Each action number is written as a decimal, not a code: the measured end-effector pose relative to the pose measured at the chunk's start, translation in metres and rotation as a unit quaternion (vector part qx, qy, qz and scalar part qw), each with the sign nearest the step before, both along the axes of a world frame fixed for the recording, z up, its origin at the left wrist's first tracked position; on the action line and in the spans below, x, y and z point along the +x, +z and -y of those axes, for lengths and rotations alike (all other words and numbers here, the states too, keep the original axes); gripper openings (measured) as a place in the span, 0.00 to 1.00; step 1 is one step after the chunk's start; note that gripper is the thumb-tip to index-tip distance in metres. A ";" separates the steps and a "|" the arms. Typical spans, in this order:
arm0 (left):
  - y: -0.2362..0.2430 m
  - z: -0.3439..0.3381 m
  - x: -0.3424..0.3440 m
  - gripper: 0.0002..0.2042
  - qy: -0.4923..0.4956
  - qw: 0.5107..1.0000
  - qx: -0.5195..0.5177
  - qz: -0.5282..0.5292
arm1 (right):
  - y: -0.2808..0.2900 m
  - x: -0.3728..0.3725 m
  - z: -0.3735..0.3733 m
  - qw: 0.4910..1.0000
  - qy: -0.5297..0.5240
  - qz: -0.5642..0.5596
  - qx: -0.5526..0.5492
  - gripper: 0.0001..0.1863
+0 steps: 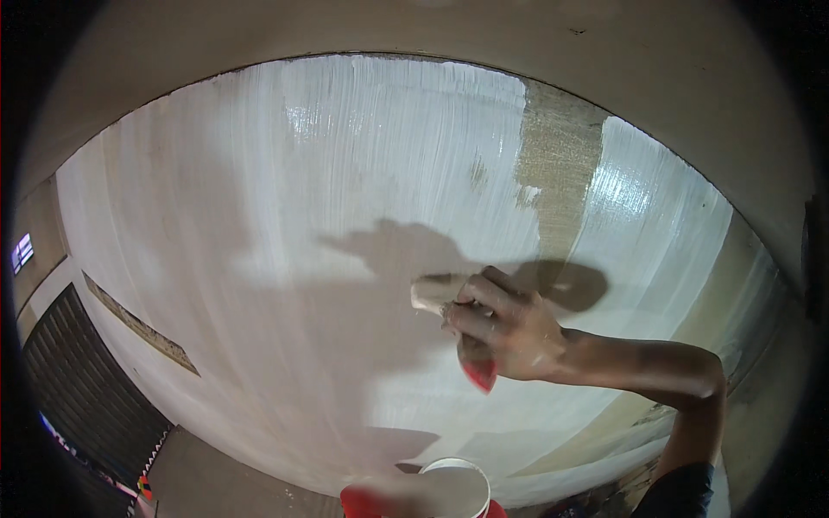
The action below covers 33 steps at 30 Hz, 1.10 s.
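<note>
My right hand (522, 332) is closed around a paintbrush (429, 296), raised in front of a large wall (259, 259) covered with streaky white paint. Pale, paint-covered bristles point to the left, and the red handle end sticks out below my fingers. White specks show on my hand. Low in the view stands a bucket (458, 464) with a white rim, cut off by the lower edge. A blurred red shape (361, 501) lies just left of it; what it is I cannot make out. My left hand does not show.
An unpainted tan strip (561, 138) runs down the wall's upper right part. Overhead is a plain ceiling (432, 26). At the left are a dark ribbed shutter (86, 371), a narrow slot (142, 324) in the wall and grey floor (216, 479).
</note>
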<state>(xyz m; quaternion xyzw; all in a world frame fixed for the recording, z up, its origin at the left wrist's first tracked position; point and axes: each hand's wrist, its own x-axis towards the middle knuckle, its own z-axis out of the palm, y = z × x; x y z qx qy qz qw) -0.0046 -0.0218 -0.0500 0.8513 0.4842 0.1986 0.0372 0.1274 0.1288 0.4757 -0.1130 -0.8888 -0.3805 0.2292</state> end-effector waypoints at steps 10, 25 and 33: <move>-0.009 -0.002 0.003 0.03 0.016 0.996 -0.047 0.070 | 0.090 0.018 -0.016 0.969 -0.093 -0.055 0.224 0.17; -0.015 0.003 0.012 0.05 0.101 0.977 -0.126 0.140 | 0.093 0.011 -0.001 0.976 -0.065 -0.081 0.191 0.18; 0.010 0.004 0.014 0.06 0.079 0.985 -0.096 0.121 | 0.007 0.006 0.023 0.996 0.010 0.042 -0.078 0.11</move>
